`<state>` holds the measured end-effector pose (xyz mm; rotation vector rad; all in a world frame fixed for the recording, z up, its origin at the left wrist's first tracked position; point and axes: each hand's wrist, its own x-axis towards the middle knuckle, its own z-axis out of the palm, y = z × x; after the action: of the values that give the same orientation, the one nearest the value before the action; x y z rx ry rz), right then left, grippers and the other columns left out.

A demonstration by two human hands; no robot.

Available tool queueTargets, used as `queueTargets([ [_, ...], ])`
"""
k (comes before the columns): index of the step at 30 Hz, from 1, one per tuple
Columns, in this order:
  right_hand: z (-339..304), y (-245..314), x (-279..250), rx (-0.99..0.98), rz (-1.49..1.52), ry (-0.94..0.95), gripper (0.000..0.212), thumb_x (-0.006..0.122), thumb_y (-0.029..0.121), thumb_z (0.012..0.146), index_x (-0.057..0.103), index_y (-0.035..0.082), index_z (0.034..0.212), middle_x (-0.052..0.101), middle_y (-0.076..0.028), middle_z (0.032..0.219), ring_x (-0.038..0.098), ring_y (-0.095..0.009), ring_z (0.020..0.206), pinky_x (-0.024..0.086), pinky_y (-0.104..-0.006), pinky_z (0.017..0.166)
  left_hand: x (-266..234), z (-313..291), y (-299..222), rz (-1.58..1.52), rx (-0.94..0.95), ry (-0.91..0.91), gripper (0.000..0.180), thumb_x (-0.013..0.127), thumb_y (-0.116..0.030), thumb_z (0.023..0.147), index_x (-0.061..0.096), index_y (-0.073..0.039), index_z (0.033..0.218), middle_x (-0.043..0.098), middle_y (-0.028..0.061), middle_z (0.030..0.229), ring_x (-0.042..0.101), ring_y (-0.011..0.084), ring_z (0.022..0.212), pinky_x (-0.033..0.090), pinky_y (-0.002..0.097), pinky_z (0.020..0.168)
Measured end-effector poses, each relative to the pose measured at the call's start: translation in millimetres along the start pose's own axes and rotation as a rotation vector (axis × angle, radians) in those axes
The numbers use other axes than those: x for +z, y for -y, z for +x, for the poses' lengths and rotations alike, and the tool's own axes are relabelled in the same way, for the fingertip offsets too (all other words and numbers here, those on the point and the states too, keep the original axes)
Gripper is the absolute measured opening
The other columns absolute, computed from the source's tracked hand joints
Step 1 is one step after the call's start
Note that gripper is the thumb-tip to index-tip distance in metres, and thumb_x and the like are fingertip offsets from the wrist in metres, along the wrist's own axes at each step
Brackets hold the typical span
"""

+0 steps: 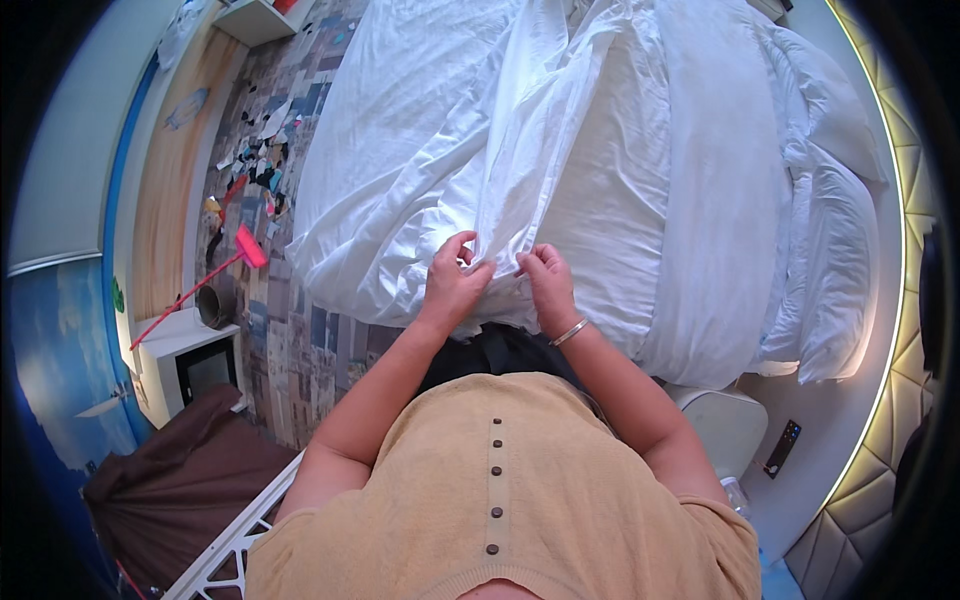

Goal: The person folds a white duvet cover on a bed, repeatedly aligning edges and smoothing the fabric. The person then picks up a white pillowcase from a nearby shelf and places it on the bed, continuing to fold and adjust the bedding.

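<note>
A white duvet cover lies in loose folds over the bed in front of me. With fingers closed, my left hand pinches its fabric near the bed's close edge. Just to the right, my right hand, a bracelet at the wrist, grips another part of the same cloth between thumb and fingers. Between the two hands the fabric hangs in a fold, and long creases run from it toward the far side. Smooth white bedding spreads to the right of the folds.
White pillows rest at the bed's right end. On the patterned floor at left lie scattered scraps and a pink broom. A white cabinet stands left, with brown cloth below. A white stool is right of me.
</note>
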<state>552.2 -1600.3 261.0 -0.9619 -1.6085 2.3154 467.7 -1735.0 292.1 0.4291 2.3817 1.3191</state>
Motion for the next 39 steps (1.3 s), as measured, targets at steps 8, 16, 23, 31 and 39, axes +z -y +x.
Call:
queueTargets([
  [8,-0.8,-0.7,-6.5,0.18,0.262,0.054,0.017,0.055,0.01,0.084,0.058,0.001,0.098,0.06,-0.002,0.087,0.053,-0.008,0.078,0.043,-0.0223,0.074,2.5,6.2,15.3,-0.079,-0.181,0.199,0.028,0.071,-0.018,0.075,0.061,0.0,0.094,0.063,0.0053,0.08,0.055,0.0101,0.072,0.046,0.0261,0.065],
  [16,-16.7,11.2,-1.0,-0.249,0.069,0.035,0.021,0.047,0.004,0.084,0.056,0.0,0.102,0.058,0.0,0.091,0.05,-0.007,0.082,0.042,-0.0225,0.075,2.9,8.5,3.4,-0.166,-0.024,-0.115,0.022,0.068,-0.017,0.08,0.062,-0.001,0.095,0.055,0.0043,0.071,0.047,0.0138,0.065,0.042,0.0292,0.061],
  [23,-27.5,17.3,-3.7,-0.38,-0.106,0.025,0.017,0.045,0.004,0.084,0.053,0.0,0.099,0.055,0.0,0.084,0.047,-0.008,0.077,0.041,-0.0237,0.07,-16.9,22.8,30.7,0.408,-0.14,0.048,0.049,0.07,-0.036,0.071,0.064,-0.002,0.106,0.065,0.0131,0.078,0.065,0.0259,0.075,0.05,0.037,0.07],
  [31,-5.6,16.4,3.3,-0.257,-0.473,0.043,0.016,0.05,0.015,0.086,0.047,0.001,0.082,0.046,-0.015,0.066,0.048,-0.024,0.06,0.04,-0.0359,0.058,-8.8,13.8,-21.8,-0.382,0.073,-0.027,0.02,0.055,-0.019,0.094,0.066,-0.003,0.098,0.061,-0.001,0.08,0.054,0.0053,0.07,0.043,0.0184,0.065],
  [39,11.2,-1.8,14.6,-0.13,0.118,0.045,0.019,0.05,0.017,0.09,0.057,0.0,0.091,0.054,0.0,0.078,0.044,-0.008,0.071,0.041,-0.0264,0.064,14.3,0.1,-17.8,-0.68,-0.265,0.162,0.017,0.058,-0.014,0.091,0.058,-0.003,0.104,0.055,-0.0047,0.072,0.047,0.0011,0.065,0.039,0.0171,0.059],
])
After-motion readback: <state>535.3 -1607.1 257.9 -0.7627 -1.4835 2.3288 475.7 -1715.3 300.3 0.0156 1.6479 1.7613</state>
